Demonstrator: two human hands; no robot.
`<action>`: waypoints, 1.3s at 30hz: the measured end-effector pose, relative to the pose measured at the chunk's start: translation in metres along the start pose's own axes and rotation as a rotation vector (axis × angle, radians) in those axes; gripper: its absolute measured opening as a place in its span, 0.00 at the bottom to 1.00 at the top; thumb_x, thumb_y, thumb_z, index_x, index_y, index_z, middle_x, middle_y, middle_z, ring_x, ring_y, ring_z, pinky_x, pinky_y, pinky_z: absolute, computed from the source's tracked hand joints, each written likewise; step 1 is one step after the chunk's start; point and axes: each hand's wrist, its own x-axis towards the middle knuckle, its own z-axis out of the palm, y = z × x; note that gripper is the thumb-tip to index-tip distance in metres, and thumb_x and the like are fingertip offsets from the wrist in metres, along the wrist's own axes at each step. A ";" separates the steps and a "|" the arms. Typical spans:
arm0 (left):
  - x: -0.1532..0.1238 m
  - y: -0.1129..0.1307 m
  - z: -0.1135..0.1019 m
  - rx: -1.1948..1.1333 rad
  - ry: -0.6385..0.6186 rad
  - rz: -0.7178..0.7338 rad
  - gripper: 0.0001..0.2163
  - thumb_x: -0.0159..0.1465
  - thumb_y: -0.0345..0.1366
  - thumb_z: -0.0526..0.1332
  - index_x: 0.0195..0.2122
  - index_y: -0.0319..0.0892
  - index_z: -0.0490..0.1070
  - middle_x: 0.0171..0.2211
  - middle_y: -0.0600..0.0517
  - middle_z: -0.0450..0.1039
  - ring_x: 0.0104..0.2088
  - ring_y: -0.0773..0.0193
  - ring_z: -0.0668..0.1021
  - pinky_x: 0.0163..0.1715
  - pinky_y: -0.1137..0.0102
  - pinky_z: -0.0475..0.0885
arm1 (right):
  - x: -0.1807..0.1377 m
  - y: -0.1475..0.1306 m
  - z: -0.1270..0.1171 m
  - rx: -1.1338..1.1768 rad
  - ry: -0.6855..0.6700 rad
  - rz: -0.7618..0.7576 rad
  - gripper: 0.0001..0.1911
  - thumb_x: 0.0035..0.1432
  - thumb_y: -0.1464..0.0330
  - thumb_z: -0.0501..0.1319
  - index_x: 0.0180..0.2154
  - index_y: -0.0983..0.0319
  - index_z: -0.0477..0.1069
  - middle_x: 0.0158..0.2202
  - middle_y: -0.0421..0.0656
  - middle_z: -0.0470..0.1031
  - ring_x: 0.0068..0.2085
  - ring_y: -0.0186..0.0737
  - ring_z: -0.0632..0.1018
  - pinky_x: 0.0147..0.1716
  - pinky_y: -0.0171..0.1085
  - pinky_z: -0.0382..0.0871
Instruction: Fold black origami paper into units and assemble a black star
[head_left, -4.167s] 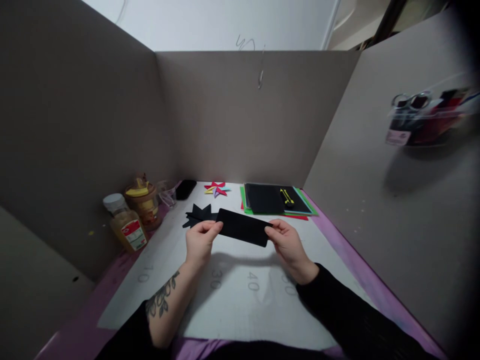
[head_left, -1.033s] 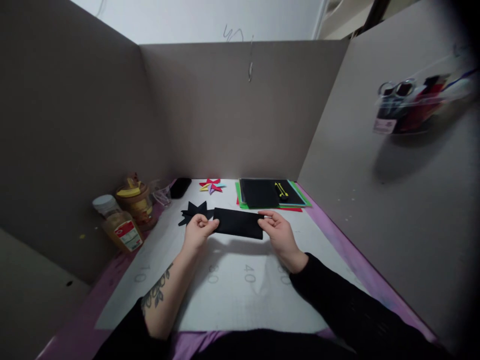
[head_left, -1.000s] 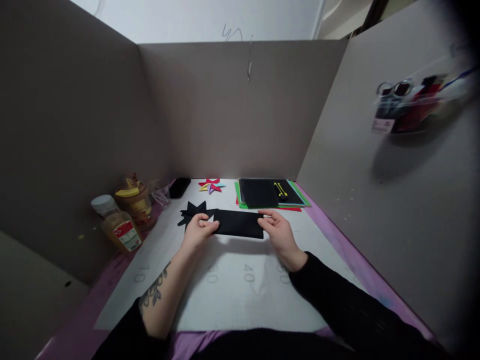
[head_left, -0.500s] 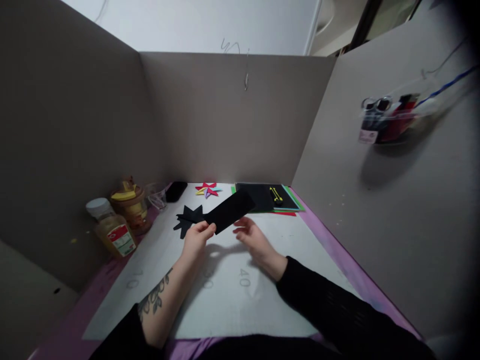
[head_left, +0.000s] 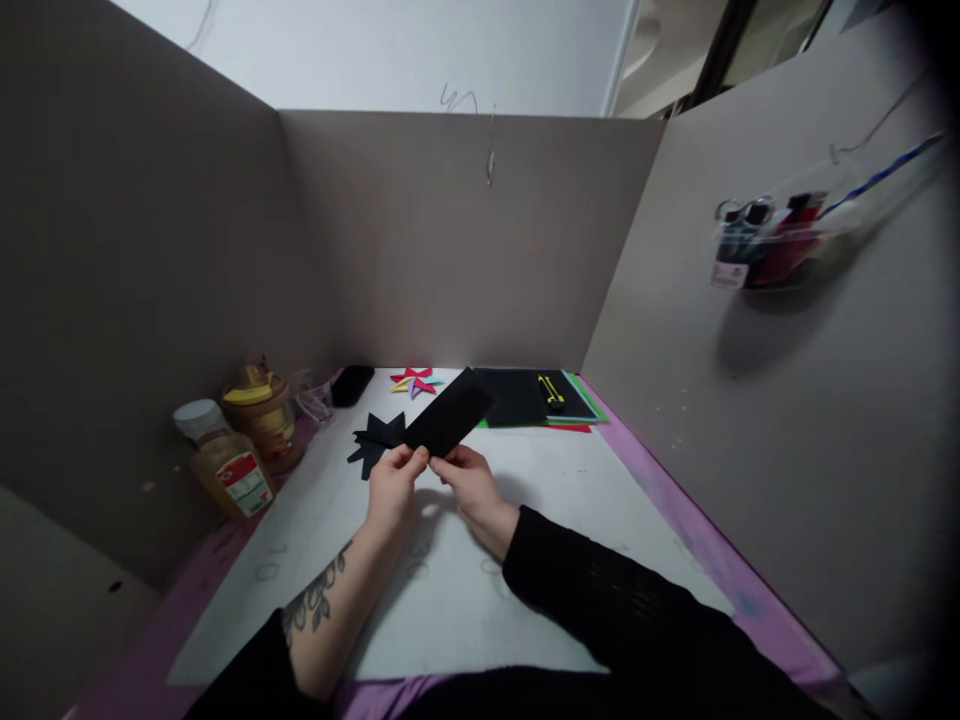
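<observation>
A black strip of paper is held tilted above the white mat, its far end rising to the right. My left hand pinches its near corner between thumb and fingers. Close beside it, my right hand pinches the lower edge, the two thumbs almost meeting. Behind my left hand lies a black folded-paper star with several points, partly covered by the strip. Farther back sits a smaller multicoloured paper star.
A stack of coloured paper with a yellow-and-black cutter lies at the back right. On the left stand a glue bottle, a brown pot, a clear cup and a black phone. Grey panels enclose three sides.
My right hand has moved left and closed on the strip's lower edge, beside my left hand. The strip has tilted a little more steeply.
</observation>
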 end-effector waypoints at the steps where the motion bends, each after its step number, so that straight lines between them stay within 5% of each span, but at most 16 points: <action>1: 0.000 0.000 0.000 -0.011 -0.005 -0.006 0.15 0.45 0.45 0.70 0.25 0.38 0.73 0.23 0.53 0.71 0.26 0.66 0.70 0.29 0.72 0.66 | 0.000 0.000 0.000 0.043 0.014 -0.001 0.12 0.39 0.65 0.67 0.21 0.61 0.65 0.19 0.35 0.64 0.24 0.32 0.63 0.26 0.34 0.57; 12: 0.003 -0.002 0.000 0.052 0.045 0.020 0.13 0.47 0.44 0.69 0.21 0.40 0.71 0.20 0.55 0.67 0.25 0.68 0.68 0.27 0.73 0.63 | 0.023 -0.039 -0.015 0.216 0.153 -0.043 0.17 0.33 0.64 0.69 0.20 0.60 0.61 0.19 0.33 0.61 0.22 0.30 0.61 0.24 0.33 0.56; 23: 0.017 0.000 -0.020 0.076 0.062 -0.023 0.16 0.45 0.44 0.70 0.17 0.41 0.64 0.17 0.59 0.60 0.21 0.70 0.65 0.25 0.75 0.63 | 0.060 -0.097 -0.075 0.136 0.227 -0.254 0.13 0.42 0.62 0.66 0.28 0.59 0.66 0.29 0.38 0.69 0.29 0.32 0.70 0.26 0.32 0.61; 27: 0.018 0.005 -0.026 0.152 -0.014 -0.025 0.17 0.46 0.44 0.70 0.17 0.40 0.64 0.17 0.58 0.61 0.21 0.70 0.65 0.23 0.75 0.62 | 0.052 -0.096 -0.064 -0.092 -0.010 -0.148 0.18 0.43 0.60 0.68 0.36 0.59 0.69 0.35 0.41 0.72 0.35 0.36 0.72 0.31 0.34 0.62; 29: 0.017 0.008 -0.026 0.196 -0.053 -0.024 0.17 0.47 0.45 0.69 0.17 0.40 0.64 0.17 0.57 0.62 0.20 0.71 0.65 0.23 0.75 0.61 | 0.044 -0.094 -0.056 -0.211 -0.082 -0.165 0.14 0.43 0.61 0.68 0.30 0.61 0.69 0.29 0.38 0.69 0.31 0.34 0.69 0.29 0.33 0.60; 32: 0.015 0.011 -0.024 0.195 -0.030 -0.059 0.16 0.44 0.44 0.71 0.18 0.40 0.66 0.17 0.57 0.64 0.20 0.70 0.66 0.23 0.74 0.61 | 0.038 -0.093 -0.050 -0.327 -0.068 -0.198 0.17 0.46 0.60 0.66 0.19 0.61 0.62 0.19 0.34 0.59 0.23 0.30 0.60 0.24 0.33 0.52; 39: 0.017 0.013 -0.025 0.215 -0.024 -0.058 0.15 0.43 0.44 0.71 0.20 0.39 0.68 0.17 0.57 0.65 0.20 0.70 0.67 0.23 0.75 0.61 | 0.039 -0.091 -0.052 -0.345 -0.014 -0.202 0.19 0.45 0.60 0.66 0.17 0.61 0.58 0.18 0.33 0.52 0.22 0.30 0.54 0.22 0.33 0.47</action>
